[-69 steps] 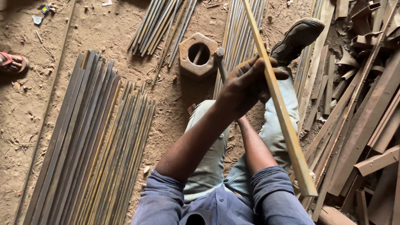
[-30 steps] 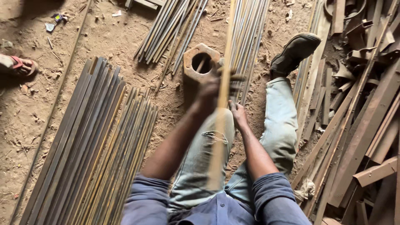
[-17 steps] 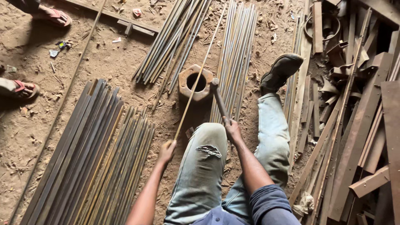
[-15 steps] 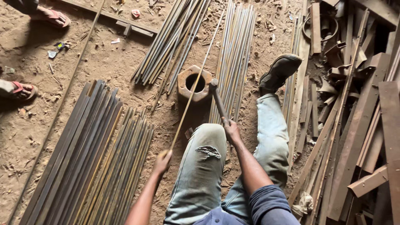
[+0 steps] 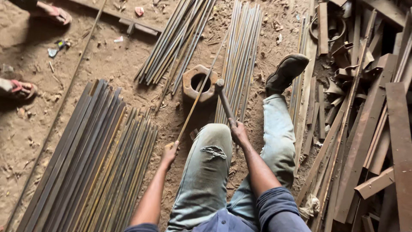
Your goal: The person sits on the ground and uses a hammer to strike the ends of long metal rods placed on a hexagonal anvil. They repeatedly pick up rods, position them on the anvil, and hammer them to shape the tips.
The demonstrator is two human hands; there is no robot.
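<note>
On the sandy floor (image 5: 98, 73), bundled metal strips (image 5: 86, 163) are lying left; the left hand (image 5: 170, 152) is pinching a thin rod (image 5: 198, 92) crossing the hexagonal block (image 5: 200, 83); the right hand (image 5: 238, 131) is gripping a hammer (image 5: 223, 99).

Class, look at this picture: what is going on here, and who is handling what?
A person sits on a dirt floor among piles of metal rods. The left hand grips the near end of a thin rod that lies across a hexagonal block with a round hole. The right hand holds a hammer, its head just beside the block. Flat bars lie to the left, scrap metal to the right. Another person's sandalled feet show at the top left.
</note>
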